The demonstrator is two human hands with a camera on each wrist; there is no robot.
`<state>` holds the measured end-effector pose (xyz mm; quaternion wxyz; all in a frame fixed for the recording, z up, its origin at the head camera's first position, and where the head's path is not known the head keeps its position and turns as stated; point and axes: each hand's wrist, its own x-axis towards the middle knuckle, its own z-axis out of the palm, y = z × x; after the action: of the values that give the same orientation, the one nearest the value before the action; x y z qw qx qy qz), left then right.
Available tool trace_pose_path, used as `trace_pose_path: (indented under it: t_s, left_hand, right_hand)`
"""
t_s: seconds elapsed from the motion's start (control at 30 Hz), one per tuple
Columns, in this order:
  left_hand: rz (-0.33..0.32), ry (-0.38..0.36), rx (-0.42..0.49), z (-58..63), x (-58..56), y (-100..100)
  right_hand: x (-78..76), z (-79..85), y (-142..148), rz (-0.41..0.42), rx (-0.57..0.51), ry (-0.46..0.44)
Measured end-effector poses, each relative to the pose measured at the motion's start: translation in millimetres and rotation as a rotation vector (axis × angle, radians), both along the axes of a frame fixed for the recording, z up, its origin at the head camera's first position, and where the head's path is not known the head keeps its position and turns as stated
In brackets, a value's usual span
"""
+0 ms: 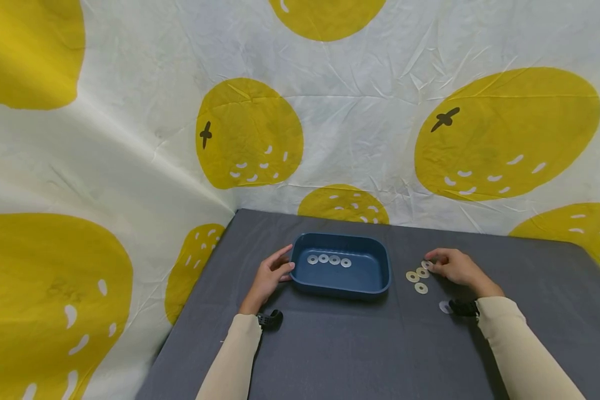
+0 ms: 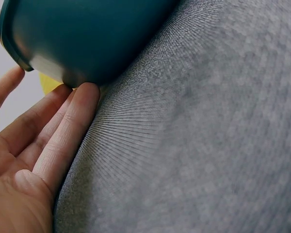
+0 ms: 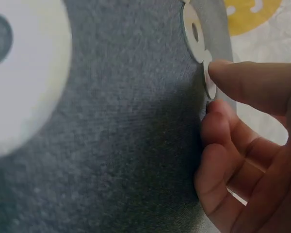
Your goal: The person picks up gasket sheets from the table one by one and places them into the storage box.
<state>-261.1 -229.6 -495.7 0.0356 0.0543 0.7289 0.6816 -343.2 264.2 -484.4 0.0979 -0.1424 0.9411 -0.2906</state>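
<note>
Dial centred on the dark-blue, rectangular, glossy tray (image 1: pixel 340 288), which stands on the grey cloth-covered counter (image 1: pixel 340 350). Count inside: four flat, silver, round rings (image 1: pixel 331 259), each with a centre hole, in a row from mid-floor toward 9 o'clock. Count outside: five, all on the 3-to-4 o'clock side. Of these, four form a loose cluster: a pale middle ring (image 1: pixel 419 271), a neighbour at its 8-to-9, one set apart at its 6, and at its 1 the ring in hand (image 1: pixel 424 264). The fifth, a lone translucent-looking ring (image 1: pixel 444 306), lies between 4 and 5 o'clock of the cluster, just beside the black wrist strap (image 1: pixel 463 308). Judged by count, the work is a little under half done: four in, five out. Right hand (image 1: pixel 457 266), at 3 o'clock: thumb and forefinger pinch the cluster's 1 o'clock ring, other fingers curled; whether it has left the cloth, cannot tell. Left hand (image 1: pixel 271 275), at 9 o'clock: fingers spread and fairly straight, tips against the tray's end wall, apparently steadying it.
</note>
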Motion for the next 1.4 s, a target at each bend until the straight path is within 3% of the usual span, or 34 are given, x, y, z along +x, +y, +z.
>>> trace_pose_path:
  t_s: [0.53,0.83,1.1,1.4]
  left_hand:
    - [0.005,0.0,-0.02,-0.1,-0.2,2.8]
    - [0.011,0.0,-0.031,0.7,0.8,2.0]
    - [0.057,0.011,-0.034,-24.4,-12.6,-0.6]
    - [0.087,0.028,-0.053,-29.7,-12.4,-0.9]
  right_hand:
    - [-6.5,-2.0,-1.5,0.039,0.004,-0.041]
    - [-5.9,-7.2,-0.7,0.012,0.017,0.013]
    - [-2.3,-8.0,-3.3,-0.018,0.04,0.068]
    - [2.2,-2.9,-3.0,-0.016,0.025,0.08]
